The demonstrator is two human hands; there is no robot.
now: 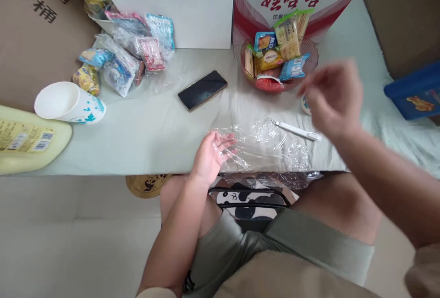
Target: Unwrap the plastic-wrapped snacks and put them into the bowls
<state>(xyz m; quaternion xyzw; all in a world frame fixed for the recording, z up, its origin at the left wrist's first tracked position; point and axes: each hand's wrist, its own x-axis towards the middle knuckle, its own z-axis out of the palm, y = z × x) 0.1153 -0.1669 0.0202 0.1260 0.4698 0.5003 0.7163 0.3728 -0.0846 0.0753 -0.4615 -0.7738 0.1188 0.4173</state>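
Note:
A crumpled sheet of clear plastic wrap (271,146) lies at the table's front edge and hangs over it. My left hand (211,153) rests palm up at its left end, fingers loosely spread under the film. My right hand (332,94) hovers in the air, blurred by motion, above the table between a red bowl of snack packets (280,62) and a white stick-like object (297,129). Whether the right hand's fingers hold anything does not show.
A black phone (202,89) lies mid-table. A pile of snack packets (127,50), a white paper cup (68,103) on its side and a yellow bottle (27,144) are at the left. Cardboard boxes stand behind; a blue box (414,91) sits at the right.

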